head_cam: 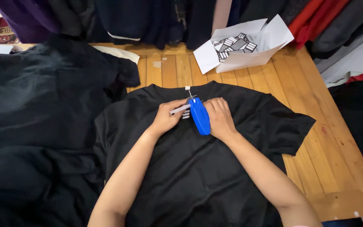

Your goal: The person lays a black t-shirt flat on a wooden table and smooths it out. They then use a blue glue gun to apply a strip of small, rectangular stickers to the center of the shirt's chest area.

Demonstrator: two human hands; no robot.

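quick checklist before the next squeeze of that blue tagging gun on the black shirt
1. Black cotton T-shirt lies flat on the wooden table: ok.
2. Blue plastic tagging gun held in the right hand, needle towards the collar: ok.
3. Left hand pinches a small white tag beside the gun: ok.
4. Needle through tag and collar label: cannot tell.
5. Fingers clear of the needle tip: cannot tell.
6. Open white cardboard box of striped tags on the table: ok.

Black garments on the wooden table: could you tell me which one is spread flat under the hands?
The black T-shirt in the middle, neck toward the white cardboard box; the black heap on its left lies crumpled.
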